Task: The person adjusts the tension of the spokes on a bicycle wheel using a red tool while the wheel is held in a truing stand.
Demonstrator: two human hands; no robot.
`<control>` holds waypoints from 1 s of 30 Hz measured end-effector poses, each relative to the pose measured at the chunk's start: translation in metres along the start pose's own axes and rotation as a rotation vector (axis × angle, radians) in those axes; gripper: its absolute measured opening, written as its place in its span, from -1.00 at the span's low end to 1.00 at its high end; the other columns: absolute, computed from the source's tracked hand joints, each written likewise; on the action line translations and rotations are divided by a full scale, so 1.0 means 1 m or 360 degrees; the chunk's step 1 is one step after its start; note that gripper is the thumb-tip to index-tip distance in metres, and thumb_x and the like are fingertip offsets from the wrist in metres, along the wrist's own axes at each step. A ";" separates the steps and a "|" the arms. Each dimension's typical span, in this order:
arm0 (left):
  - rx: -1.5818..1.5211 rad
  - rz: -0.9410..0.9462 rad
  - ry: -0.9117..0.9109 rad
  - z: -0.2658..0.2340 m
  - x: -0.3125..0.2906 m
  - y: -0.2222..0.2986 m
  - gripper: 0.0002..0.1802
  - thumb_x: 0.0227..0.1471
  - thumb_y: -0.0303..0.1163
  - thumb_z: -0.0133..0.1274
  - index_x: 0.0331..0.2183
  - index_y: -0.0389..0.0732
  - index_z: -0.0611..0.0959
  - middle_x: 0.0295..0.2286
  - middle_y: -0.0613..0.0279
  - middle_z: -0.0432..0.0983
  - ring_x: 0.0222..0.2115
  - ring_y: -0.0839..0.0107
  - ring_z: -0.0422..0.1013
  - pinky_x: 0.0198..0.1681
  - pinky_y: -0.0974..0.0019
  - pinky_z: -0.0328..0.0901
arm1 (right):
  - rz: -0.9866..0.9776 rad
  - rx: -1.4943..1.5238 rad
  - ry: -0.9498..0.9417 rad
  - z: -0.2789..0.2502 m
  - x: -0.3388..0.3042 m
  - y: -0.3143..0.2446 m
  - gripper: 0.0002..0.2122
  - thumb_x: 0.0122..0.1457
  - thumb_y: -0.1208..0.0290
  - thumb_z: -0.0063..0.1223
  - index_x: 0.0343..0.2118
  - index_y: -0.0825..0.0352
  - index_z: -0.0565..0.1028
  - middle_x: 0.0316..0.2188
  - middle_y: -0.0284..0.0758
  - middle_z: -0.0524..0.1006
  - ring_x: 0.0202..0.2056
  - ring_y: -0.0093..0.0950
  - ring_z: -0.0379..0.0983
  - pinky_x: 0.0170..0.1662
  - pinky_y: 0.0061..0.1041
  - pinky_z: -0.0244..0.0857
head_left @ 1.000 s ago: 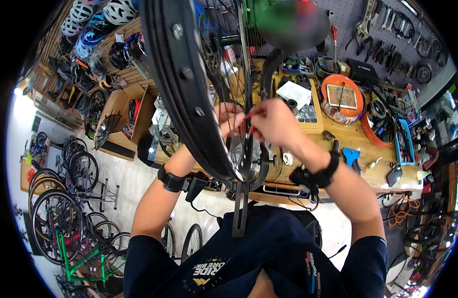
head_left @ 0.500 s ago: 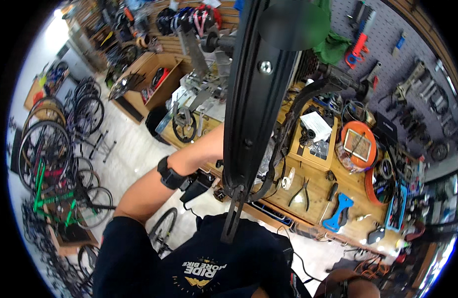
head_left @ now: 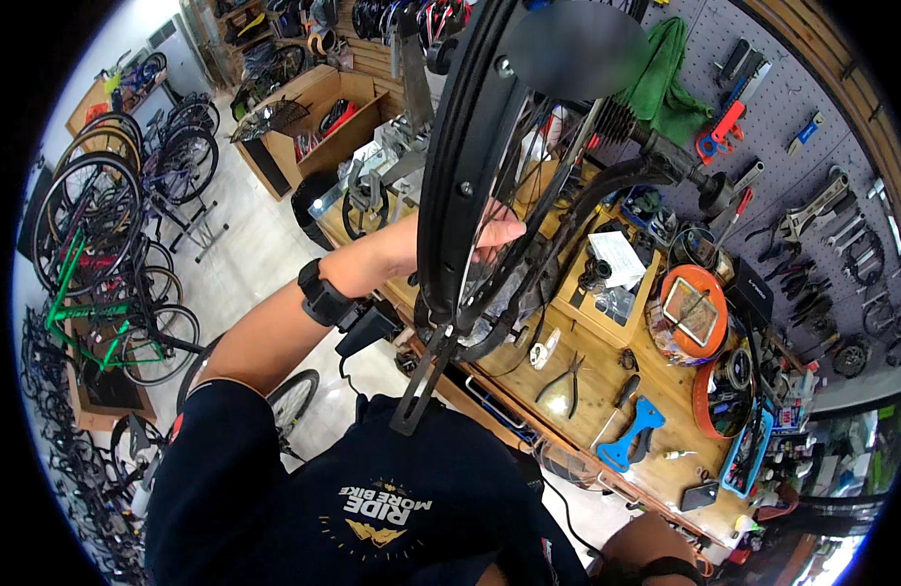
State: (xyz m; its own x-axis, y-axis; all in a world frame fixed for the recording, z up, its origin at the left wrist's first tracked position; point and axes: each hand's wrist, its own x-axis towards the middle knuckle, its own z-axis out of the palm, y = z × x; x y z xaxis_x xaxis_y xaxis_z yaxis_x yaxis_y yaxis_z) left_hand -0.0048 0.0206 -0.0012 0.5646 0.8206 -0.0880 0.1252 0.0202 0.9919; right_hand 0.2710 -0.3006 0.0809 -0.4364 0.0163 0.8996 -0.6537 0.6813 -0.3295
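A black bicycle wheel rim [head_left: 448, 186] with thin spokes stands upright right in front of me, above a wooden workbench [head_left: 587, 396]. My left hand [head_left: 480, 239] reaches in from the left behind the rim, its fingers stretched flat against the spokes; the rim hides part of the palm. A black watch [head_left: 318, 293] sits on that wrist. A grey metal arm [head_left: 423, 381] hangs below the rim. Of my right arm only the forearm [head_left: 650, 547] shows at the lower right edge; the hand itself is out of the picture.
On the bench lie black pliers [head_left: 565, 376], a blue tool [head_left: 631, 435], an orange round tray [head_left: 694, 311] and a wooden box [head_left: 616, 288]. A pegboard [head_left: 812, 186] with hanging tools and a green cloth [head_left: 665, 78] is behind. Several bicycles [head_left: 108, 254] stand at the left.
My right hand has left the wheel and dropped out of view to the lower right. My left hand stays at the spokes. The view has swung right along the bench.
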 end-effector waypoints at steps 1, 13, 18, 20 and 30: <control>0.0093 0.0081 0.0015 -0.003 0.003 -0.003 -0.60 0.14 -0.08 0.07 -0.21 -0.25 0.55 -0.46 0.42 0.44 -0.46 0.64 0.33 -0.36 0.53 0.23 | 0.0007 0.0082 -0.0029 0.004 -0.003 -0.001 -0.79 0.25 0.38 -0.19 -0.32 0.30 0.53 -0.40 -0.25 0.52 -0.39 -0.31 0.48 -0.40 -0.35 0.34; -0.0120 0.0330 -0.0013 -0.014 0.031 -0.045 -0.55 0.18 -0.19 0.04 -0.06 -0.36 0.42 -0.28 0.26 0.47 -0.22 0.51 0.40 -0.12 0.42 0.28 | 0.0478 0.0172 0.0116 0.013 0.010 -0.024 -0.76 0.26 0.36 -0.21 -0.31 0.36 0.53 -0.37 -0.20 0.51 -0.36 -0.30 0.49 -0.38 -0.34 0.34; -0.0277 0.0157 -0.0065 -0.014 0.032 -0.040 -0.63 0.16 -0.21 0.07 -0.12 -0.27 0.46 -0.30 0.32 0.49 -0.24 0.53 0.42 -0.13 0.45 0.30 | 0.0915 0.0433 0.0318 0.011 0.036 -0.026 -0.75 0.27 0.35 -0.21 -0.31 0.35 0.53 -0.38 -0.21 0.51 -0.39 -0.33 0.49 -0.40 -0.36 0.34; -0.0332 0.0217 -0.0153 -0.015 0.037 -0.038 -0.65 0.16 -0.24 0.07 -0.12 -0.27 0.47 -0.29 0.30 0.49 -0.23 0.52 0.43 -0.08 0.45 0.32 | 0.0853 0.0395 0.0236 0.007 0.037 -0.020 -0.75 0.27 0.34 -0.21 -0.30 0.35 0.53 -0.38 -0.21 0.51 -0.39 -0.32 0.49 -0.39 -0.37 0.35; -0.0413 0.0122 -0.0254 -0.020 0.032 -0.057 -0.63 0.22 -0.08 -0.05 -0.12 -0.17 0.54 -0.25 0.36 0.49 -0.21 0.57 0.40 -0.12 0.48 0.26 | 0.0408 0.0433 -0.0163 -0.020 0.034 0.007 -0.73 0.29 0.28 -0.22 -0.28 0.32 0.52 -0.37 -0.25 0.52 -0.36 -0.31 0.50 -0.38 -0.38 0.38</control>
State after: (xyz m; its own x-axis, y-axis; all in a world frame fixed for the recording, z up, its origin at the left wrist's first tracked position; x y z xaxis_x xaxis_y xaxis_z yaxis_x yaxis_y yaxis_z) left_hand -0.0099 0.0572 -0.0588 0.6880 0.7257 -0.0048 -0.1236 0.1237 0.9846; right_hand 0.2639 -0.2808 0.1145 -0.6575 0.0781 0.7494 -0.6495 0.4453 -0.6163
